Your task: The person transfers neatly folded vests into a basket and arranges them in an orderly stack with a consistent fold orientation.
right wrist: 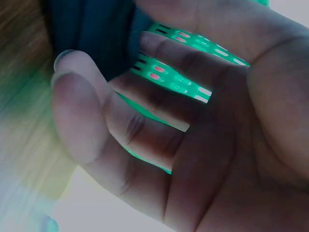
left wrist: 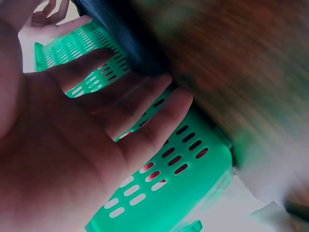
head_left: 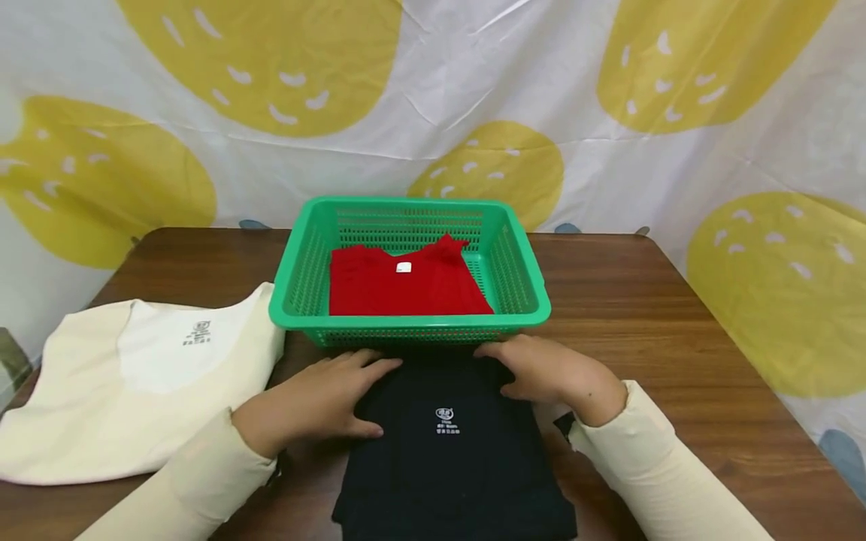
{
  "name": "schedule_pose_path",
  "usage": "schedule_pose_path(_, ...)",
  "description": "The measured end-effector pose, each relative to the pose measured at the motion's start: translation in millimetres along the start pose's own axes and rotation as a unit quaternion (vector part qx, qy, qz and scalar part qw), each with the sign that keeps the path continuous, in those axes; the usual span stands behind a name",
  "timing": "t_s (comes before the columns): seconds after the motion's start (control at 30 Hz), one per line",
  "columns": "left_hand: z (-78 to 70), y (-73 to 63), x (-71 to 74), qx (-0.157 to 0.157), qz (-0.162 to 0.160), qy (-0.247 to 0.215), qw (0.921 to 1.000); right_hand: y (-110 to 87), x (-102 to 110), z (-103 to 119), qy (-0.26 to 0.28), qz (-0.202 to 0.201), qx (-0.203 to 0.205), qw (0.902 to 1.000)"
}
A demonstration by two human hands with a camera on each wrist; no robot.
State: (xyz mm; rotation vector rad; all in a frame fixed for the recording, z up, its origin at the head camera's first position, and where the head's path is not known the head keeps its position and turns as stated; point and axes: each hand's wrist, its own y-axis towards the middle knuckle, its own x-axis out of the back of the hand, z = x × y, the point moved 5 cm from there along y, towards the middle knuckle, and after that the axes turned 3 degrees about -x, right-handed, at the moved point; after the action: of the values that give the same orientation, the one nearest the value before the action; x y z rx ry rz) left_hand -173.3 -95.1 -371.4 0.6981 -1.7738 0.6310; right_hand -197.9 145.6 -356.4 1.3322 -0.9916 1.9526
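Note:
A folded black T-shirt [head_left: 453, 466] with small white print lies on the table in front of the basket. My left hand [head_left: 325, 398] is at its far left corner, thumb over the left edge. In the left wrist view the fingers [left wrist: 149, 130] are spread and fairly straight, tips close to the dark cloth [left wrist: 123, 38]. At the far right corner my right hand [head_left: 548, 372] has its thumb on the shirt and fingertips at the far edge. The right wrist view shows loosely bent fingers [right wrist: 79, 116] around the cloth corner [right wrist: 96, 38].
Just beyond the shirt stands a green perforated basket [head_left: 406, 323] with a folded red garment [head_left: 406, 289] in it. On the left lies a cream garment [head_left: 88, 398] with dark print. A patterned white and yellow cloth [head_left: 473, 75] hangs behind the brown wooden table [head_left: 629, 315].

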Motion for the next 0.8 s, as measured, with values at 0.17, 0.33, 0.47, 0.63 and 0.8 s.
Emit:
schedule_pose_path(0.17,4.0,1.5,-1.2,0.012,0.019,-0.014,0.9997,2.1,-0.6,-0.7,-0.014,-0.006,0.011,0.9998)
schedule_pose_path(0.33,6.2,1.5,-1.4,0.013,0.024,-0.01,0.9996,2.0,-1.6,3.2,-0.004,-0.02,0.03,0.9993)
schedule_pose_path(0.47,5.7,0.3,-0.5,0.013,0.022,-0.001,0.9997,1.6,-2.0,5.1,-0.002,-0.023,0.028,0.9993)
schedule_pose_path(0.63,2.5,-3.3,1.9,0.014,0.026,0.016,0.9994,1.5,-1.9,5.9,-0.011,-0.01,0.0,0.9999)
schedule_pose_path(0.8,0.1,-6.3,5.6,0.014,0.028,0.037,0.9988,1.4,-2.1,6.9,-0.015,0.004,-0.016,0.9997)
